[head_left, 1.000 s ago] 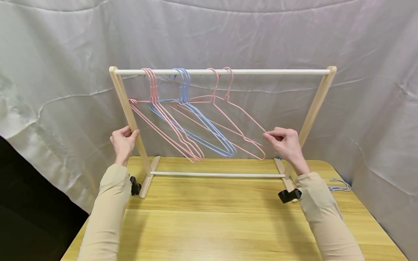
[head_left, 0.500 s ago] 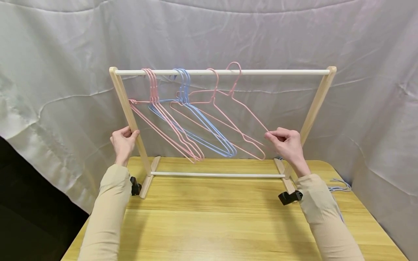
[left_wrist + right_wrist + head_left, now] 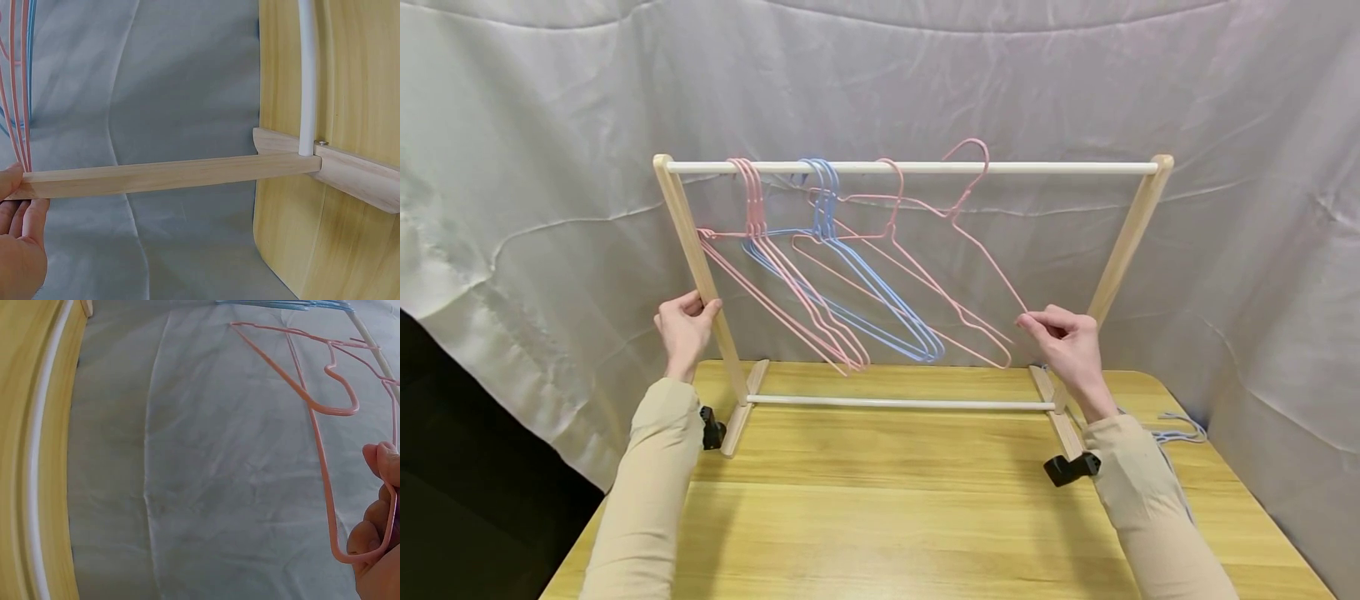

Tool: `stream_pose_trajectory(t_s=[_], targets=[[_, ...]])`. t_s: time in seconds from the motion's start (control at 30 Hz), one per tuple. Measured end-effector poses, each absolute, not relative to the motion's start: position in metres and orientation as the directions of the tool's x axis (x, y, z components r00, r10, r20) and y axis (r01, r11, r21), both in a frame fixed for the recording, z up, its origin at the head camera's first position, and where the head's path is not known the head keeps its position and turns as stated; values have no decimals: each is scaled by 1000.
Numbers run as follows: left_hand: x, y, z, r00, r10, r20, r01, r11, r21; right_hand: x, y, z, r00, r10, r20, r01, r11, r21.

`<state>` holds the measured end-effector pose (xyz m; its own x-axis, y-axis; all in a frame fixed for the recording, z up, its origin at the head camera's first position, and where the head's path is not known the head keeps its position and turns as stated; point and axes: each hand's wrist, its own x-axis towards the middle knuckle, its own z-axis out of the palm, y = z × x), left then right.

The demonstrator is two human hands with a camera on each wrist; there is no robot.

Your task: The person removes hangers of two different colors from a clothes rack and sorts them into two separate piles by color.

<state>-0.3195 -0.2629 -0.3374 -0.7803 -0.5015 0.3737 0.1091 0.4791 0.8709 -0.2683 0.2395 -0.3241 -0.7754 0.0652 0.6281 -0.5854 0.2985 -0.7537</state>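
My left hand point(image 3: 683, 333) grips the left wooden post point(image 3: 681, 218) of a small clothes rack, thumb in front and fingers behind; the left wrist view shows this post point(image 3: 162, 175) up close. With thumb and fingers, my right hand point(image 3: 1070, 354) pinches a pink hanger point(image 3: 953, 214) at its right end. That hanger tilts, its hook arching above the white top rail point(image 3: 1060, 168). In the right wrist view its lower loop point(image 3: 324, 475) runs past my fingers. Left of it, a second pink hanger point(image 3: 892, 229) hangs from the rail.
Several blue hangers point(image 3: 824, 227) and several pink hangers point(image 3: 755, 227) hang bunched further left. A white lower bar point(image 3: 902, 403) joins the rack's feet on the wooden table point(image 3: 880, 517). Blue hooks point(image 3: 1183, 435) lie at the table's right. A grey curtain point(image 3: 1000, 92) stands behind.
My right hand has moved slightly right and down with the pink hanger. Its hook has risen above the rail and shifted right, away from the other pink hanger. My left hand stays put.
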Motion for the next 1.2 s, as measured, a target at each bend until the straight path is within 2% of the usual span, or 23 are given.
stream_pose_trajectory(t_s=[0.4,0.7,1.2], targets=[[-320,-262,-337,-773,-511,375,110,474,874,-265,245,-343,-769,111,630,-600,217,-770],[-320,-262,-338,-774,-506,381,119,475,872,-257,255,-358,-829,97,551,-522,221,-824],[-318,-262,-337,-777,-508,373,105,479,871,-245,271,-397,-907,55,418,-408,130,-904]])
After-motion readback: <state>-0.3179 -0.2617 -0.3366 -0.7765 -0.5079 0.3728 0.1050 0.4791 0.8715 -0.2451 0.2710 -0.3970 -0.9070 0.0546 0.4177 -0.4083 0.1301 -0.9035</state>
